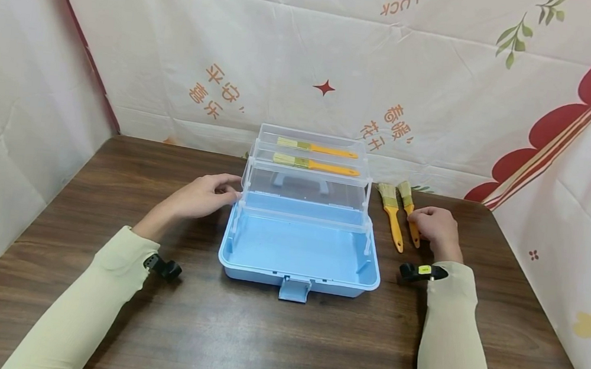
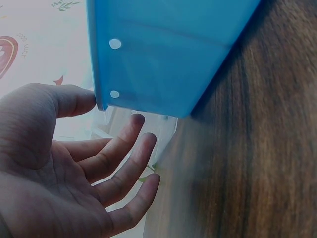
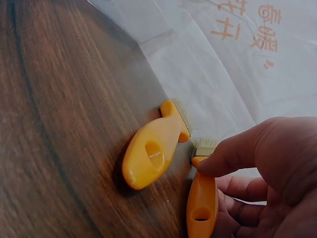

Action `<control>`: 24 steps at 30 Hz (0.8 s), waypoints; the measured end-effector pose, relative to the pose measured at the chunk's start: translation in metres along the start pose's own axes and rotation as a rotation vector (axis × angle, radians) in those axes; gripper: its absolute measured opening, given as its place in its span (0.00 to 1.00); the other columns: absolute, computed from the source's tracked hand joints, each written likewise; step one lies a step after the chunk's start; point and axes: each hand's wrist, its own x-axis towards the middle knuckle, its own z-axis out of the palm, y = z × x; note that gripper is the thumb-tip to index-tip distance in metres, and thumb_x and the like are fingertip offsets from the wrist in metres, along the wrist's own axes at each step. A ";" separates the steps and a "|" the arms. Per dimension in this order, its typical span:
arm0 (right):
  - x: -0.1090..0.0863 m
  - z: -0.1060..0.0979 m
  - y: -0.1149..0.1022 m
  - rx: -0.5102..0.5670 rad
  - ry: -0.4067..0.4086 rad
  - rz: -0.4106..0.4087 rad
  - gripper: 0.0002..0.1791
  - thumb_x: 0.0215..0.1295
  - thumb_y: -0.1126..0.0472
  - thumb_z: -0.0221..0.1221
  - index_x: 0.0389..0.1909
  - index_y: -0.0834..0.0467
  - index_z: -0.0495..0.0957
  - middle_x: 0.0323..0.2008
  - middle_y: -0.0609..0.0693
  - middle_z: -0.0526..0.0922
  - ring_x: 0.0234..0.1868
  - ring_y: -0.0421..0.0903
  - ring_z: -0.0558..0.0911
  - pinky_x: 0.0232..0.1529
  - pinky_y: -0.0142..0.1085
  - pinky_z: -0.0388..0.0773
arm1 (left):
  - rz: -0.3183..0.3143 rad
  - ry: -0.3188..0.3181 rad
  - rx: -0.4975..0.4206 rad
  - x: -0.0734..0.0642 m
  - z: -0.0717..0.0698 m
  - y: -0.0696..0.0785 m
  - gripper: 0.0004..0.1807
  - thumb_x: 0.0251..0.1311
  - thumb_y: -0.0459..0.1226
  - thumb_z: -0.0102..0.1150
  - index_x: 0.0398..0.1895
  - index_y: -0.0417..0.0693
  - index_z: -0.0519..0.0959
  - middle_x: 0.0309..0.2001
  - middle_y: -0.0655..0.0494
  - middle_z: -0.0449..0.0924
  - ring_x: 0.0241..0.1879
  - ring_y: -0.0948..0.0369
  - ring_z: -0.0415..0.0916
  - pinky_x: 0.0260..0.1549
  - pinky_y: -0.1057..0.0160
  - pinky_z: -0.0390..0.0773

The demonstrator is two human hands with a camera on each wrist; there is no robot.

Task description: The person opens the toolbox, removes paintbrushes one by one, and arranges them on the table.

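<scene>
A light blue toolbox point(image 1: 302, 250) with a clear lid and clear raised trays point(image 1: 303, 218) stands open on the table. My left hand point(image 1: 206, 195) is at its back left corner. In the left wrist view, the thumb touches the blue rim, while the other fingers point(image 2: 143, 144) are spread loosely near the clear lid. To the right of the box, my right hand point(image 1: 438, 228) pinches the handle of a paintbrush point(image 3: 202, 203). A second paintbrush point(image 1: 392, 217) lies beside it, its yellow handle towards me.
Two more paintbrushes, an upper one point(image 1: 325, 149) and a lower one point(image 1: 324, 166), lie across the clear raised trays. The front latch point(image 1: 294, 289) hangs down. A white patterned cloth point(image 1: 286, 59) stands behind the dark wooden table point(image 1: 227, 338).
</scene>
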 end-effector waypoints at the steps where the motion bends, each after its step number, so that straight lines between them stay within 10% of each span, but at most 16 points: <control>1: 0.000 0.000 0.000 -0.007 0.004 -0.004 0.26 0.79 0.54 0.59 0.66 0.70 0.81 0.62 0.68 0.75 0.53 0.60 0.73 0.44 0.45 0.72 | 0.000 0.001 0.000 0.000 0.000 -0.001 0.33 0.81 0.46 0.54 0.81 0.37 0.70 0.51 0.47 0.85 0.46 0.53 0.77 0.49 0.51 0.74; 24: -0.001 -0.002 0.000 -0.021 0.004 0.005 0.25 0.81 0.55 0.58 0.67 0.68 0.79 0.63 0.69 0.75 0.53 0.61 0.74 0.44 0.46 0.71 | -0.002 -0.005 -0.008 -0.001 0.000 -0.001 0.33 0.82 0.47 0.54 0.81 0.39 0.70 0.52 0.47 0.86 0.46 0.52 0.78 0.49 0.50 0.75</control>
